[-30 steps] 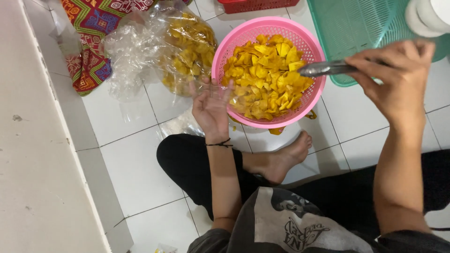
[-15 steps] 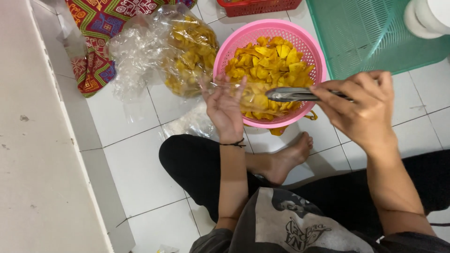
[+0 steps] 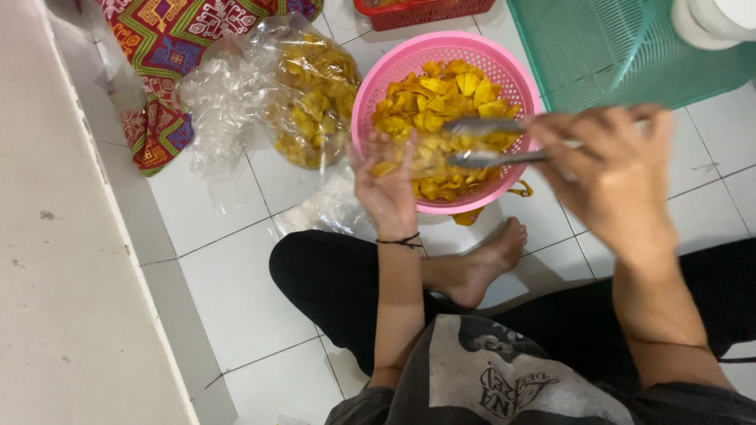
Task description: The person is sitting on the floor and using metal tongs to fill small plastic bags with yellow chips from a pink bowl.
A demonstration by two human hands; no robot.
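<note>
**Tongs and Bag Met at the Pink Basket**

Because the person sat on the white tiled floor [image 3: 236,291] with legs folded, everything stood within arm's reach around one landmark, the pink basket [image 3: 378,86] heaped with yellow chips [image 3: 441,90]. Far to the left of the basket lay a patterned cloth [image 3: 169,47], bunched against the raised ledge. Just left of the basket, touching or nearly touching its rim, slumped a large clear plastic bag [image 3: 299,102] already holding chips of the same yellow, set close so that filling took only a short carry.

At the basket's near left rim the left hand [image 3: 386,189] was raised, fingers spread; it seemed to hold open a small clear bag [image 3: 417,153], though the film was too faint to be sure, so its grip could not be told with certainty. More crumpled clear plastic [image 3: 327,208] lay on the floor below the basket's left side.

Over the basket's middle, metal tongs [image 3: 480,142] reached in level, their arms narrowed on chips near the left hand. The right hand [image 3: 614,169], blurred with motion at the basket's right rim, was closed round the tongs' handle.

Right of and beyond the basket stood a green mesh tray [image 3: 614,55], a red crate [image 3: 425,9] behind the basket, and a white container [image 3: 713,20] farthest right.
</note>
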